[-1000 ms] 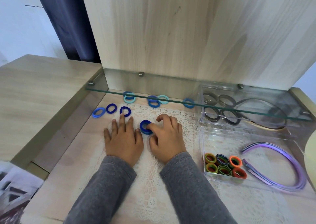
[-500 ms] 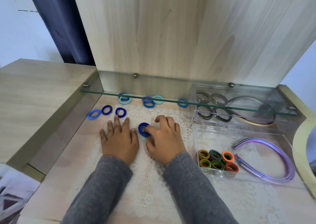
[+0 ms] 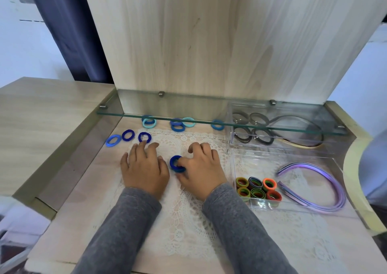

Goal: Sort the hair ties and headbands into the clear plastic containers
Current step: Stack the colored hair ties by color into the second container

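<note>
My right hand (image 3: pixel 200 167) pinches a small stack of dark blue hair ties (image 3: pixel 175 163) on the lace mat, thumb through the ring. My left hand (image 3: pixel 144 165) lies flat beside it, fingertips just below another dark blue tie (image 3: pixel 144 137). Two more blue ties (image 3: pixel 120 138) lie left of that one. Several blue and teal ties (image 3: pixel 180 124) sit further back under the glass shelf. The near clear container (image 3: pixel 293 207) holds multicoloured ties (image 3: pixel 258 187) and purple headbands (image 3: pixel 326 181). The far clear container (image 3: pixel 230 141) holds grey ties and dark headbands.
A glass shelf (image 3: pixel 209 121) overhangs the back of the desk at low height. A wooden back panel (image 3: pixel 209 43) rises behind it. A raised wooden side surface (image 3: pixel 41 116) borders the left. A white lace mat (image 3: pixel 188 221) covers the middle.
My right hand has tilted the dark blue stack up off the mat. My left fingers slid slightly back from the tie ahead. The camera shifted a little.
</note>
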Tool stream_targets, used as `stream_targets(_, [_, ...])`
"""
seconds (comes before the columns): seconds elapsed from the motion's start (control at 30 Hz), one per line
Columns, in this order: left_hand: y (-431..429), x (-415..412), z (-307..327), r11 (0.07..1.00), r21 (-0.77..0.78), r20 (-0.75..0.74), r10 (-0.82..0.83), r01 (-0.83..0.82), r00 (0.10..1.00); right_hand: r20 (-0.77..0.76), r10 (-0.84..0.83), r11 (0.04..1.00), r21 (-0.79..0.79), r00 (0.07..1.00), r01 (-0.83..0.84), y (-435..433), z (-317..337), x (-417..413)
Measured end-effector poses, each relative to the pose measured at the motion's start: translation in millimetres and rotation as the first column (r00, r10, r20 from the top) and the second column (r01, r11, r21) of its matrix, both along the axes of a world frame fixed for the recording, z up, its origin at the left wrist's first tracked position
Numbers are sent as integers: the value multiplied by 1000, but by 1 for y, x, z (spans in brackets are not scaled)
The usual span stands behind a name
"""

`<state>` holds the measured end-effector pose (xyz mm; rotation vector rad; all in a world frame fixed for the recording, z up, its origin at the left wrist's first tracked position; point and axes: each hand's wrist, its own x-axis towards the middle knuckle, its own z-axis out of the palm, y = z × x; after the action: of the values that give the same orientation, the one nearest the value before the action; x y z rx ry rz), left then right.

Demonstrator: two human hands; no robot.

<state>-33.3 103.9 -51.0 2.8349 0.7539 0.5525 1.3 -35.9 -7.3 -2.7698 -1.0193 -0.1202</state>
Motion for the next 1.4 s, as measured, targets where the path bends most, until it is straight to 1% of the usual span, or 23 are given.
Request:
stream_targets(0.07, [-1,-1,0,996,69,97,-58,52,994,2,0,1000,-2,1000,0,-3,2,-2])
stream_targets(0.17, [-4,-4,2,981,119,148,-173,156,974,-5,8,1000,-14,1000,-8,-7,5,-4])
stream_targets(0.3, [-6,-5,-1,941,79,181,-338,329,923,9,30,999,-35,1000,-29,-12,9,-4])
stream_targets(0.4, [-9,-7,-2,907,42,192,-420,420,887,40,65,997,-49,997,-63,-16,10,-4])
stream_targets(0.6, [-21,-18,-3,892,-40,227,-430,450,874,101,94,993,-79,990,-86,-22,11,-5])
stream_targets(0.73, [-32,-24,2,881,-106,247,-426,461,871,81,121,990,-77,989,-115,-28,18,-5])
stream_targets(0.8, [-37,-27,7,875,-125,277,-423,468,863,52,137,986,-103,989,-131,-34,24,-3])
stream_targets(0.97, [-54,-20,16,820,-200,303,-469,537,830,-112,139,976,-150,984,-155,-60,47,6])
stream_targets(1.13, [-78,-10,34,781,-296,244,-495,550,834,-180,104,966,-216,978,-142,-92,67,22])
stream_targets(1.3, [-101,4,42,758,-301,224,-534,579,815,-141,64,962,-256,988,-99,-122,74,37])
stream_targets(1.4, [-111,12,41,744,-295,206,-563,599,800,-69,72,954,-285,995,-89,-134,72,43])
